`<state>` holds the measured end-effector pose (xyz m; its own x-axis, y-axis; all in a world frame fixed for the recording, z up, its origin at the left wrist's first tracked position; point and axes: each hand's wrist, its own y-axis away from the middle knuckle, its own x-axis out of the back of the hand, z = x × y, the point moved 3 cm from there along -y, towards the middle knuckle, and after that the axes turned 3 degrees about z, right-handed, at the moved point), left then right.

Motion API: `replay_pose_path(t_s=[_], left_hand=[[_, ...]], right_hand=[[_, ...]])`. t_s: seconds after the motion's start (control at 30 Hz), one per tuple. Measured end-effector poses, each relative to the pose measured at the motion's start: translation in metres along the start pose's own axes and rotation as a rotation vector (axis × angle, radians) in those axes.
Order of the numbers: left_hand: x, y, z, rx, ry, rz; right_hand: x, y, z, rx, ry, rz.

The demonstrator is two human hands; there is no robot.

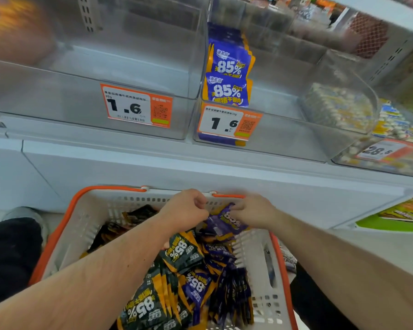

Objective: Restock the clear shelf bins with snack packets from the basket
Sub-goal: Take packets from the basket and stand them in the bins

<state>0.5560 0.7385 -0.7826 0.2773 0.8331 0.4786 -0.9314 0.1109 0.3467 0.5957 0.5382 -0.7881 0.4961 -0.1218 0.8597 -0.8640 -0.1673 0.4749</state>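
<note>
Purple and shiny, a snack packet (229, 221) with "85%" on it sits between two hands at the far end of the basket (81, 225). The right hand (253, 214) pinches its top edge with bent fingers. The left hand (185, 210) is curled into a fist just beside it, touching the packet's left side; I cannot tell if it really grips the packet.

Under the hands, closer to the person, the white basket with an orange rim holds a big heap of packets. The purple packets (227, 289) lie below the right hand. The dark green packets (153, 303) with orange edges lie below the left arm. A few dark packets (138, 214) sit to the left of the fist.

Up above the hands is a white shelf with clear bins. The middle bin (284, 139), right over the grip, holds a short row of the same purple packets (228, 75) standing up on its left side, and it has a "1.6" price tag (227, 123). The left bin (57, 101) has a "1.6" tag (136, 107) too. Far to the right, another bin (343, 108) holds small pale sweets.
</note>
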Motion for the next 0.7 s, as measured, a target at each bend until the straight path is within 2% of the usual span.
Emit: replay_pose_path(t_s=[0.13,0.2,0.37,0.47,0.53,0.6,0.7], left_hand=[[0.000,0.001,0.008,-0.018,0.035,-0.004],[0.000,0.003,0.016,-0.054,0.043,-0.015],[-0.006,0.018,0.041,-0.291,-0.225,0.134],[-0.024,0.033,0.053,-0.427,-0.404,-0.007],[-0.033,0.040,0.055,-0.487,-0.500,-0.016],[-0.026,0.039,0.056,-0.483,-0.327,0.086],[-0.005,0.032,0.054,-0.304,0.047,0.141]], right_hand=[[0.048,0.024,0.002,-0.145,-0.423,0.068],[0.064,0.036,-0.003,-0.183,-0.545,0.065],[0.080,0.065,-0.019,-0.200,-0.757,0.117],[0.081,0.073,-0.028,-0.279,-0.921,0.113],[0.085,0.077,-0.032,-0.320,-1.009,0.092],[0.091,0.082,-0.033,-0.339,-1.032,0.065],[0.102,0.087,-0.029,-0.348,-0.946,0.119]])
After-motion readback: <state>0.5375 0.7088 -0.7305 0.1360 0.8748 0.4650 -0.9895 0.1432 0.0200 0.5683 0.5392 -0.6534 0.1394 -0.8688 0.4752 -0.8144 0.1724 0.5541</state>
